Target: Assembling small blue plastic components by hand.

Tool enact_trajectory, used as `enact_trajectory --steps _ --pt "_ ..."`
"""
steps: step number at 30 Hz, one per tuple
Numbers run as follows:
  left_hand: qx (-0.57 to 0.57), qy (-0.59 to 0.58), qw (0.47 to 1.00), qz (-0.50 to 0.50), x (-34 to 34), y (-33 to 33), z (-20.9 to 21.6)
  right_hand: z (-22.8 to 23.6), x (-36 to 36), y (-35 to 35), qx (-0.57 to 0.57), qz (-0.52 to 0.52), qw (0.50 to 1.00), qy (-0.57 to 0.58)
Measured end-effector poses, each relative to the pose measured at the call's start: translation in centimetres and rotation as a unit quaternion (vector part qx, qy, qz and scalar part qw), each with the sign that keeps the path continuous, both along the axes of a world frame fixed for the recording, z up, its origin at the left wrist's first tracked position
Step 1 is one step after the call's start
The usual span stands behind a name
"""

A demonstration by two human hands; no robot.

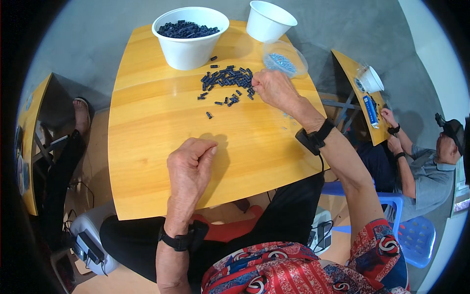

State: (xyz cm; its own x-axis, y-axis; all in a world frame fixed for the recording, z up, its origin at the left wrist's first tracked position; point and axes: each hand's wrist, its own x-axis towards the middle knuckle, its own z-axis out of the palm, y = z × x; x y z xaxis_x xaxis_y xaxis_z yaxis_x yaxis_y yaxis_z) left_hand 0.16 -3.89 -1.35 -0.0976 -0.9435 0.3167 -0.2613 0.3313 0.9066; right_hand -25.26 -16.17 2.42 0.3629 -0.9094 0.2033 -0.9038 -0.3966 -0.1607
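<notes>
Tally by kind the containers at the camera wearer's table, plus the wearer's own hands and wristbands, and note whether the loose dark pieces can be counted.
White tubs: 2
Clear shallow bowl: 1
Hands (left hand, right hand): 2
Black wristbands: 2
Total: 7
Loose dark pieces: too crowded to count exactly, so left out.
</notes>
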Motion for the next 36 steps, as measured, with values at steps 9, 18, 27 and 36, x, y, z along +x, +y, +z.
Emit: enact_trajectory --steps 9,18,27,36 --pt "0.015 0.053 0.998 0.014 0.2 -0.5 0.5 0.3 -0.4 0.5 -0.033 -0.032 0.996 0.08" --pt "-0.033 -0.275 0.96 0.029 -0.6 -1.1 0.7 0.2 2.4 11.0 0.028 0.068 0.99 -0.118" --pt "-0.071 -0.258 0.963 -0.021 -3.2 -1.0 0.1 -0.1 3.3 15.9 0.1 0.011 0.954 -0.282" --pt "0.122 0.141 0.978 -0.097 -2.0 1.7 0.6 0.4 4.0 15.4 0.18 -0.061 0.897 -0.4"
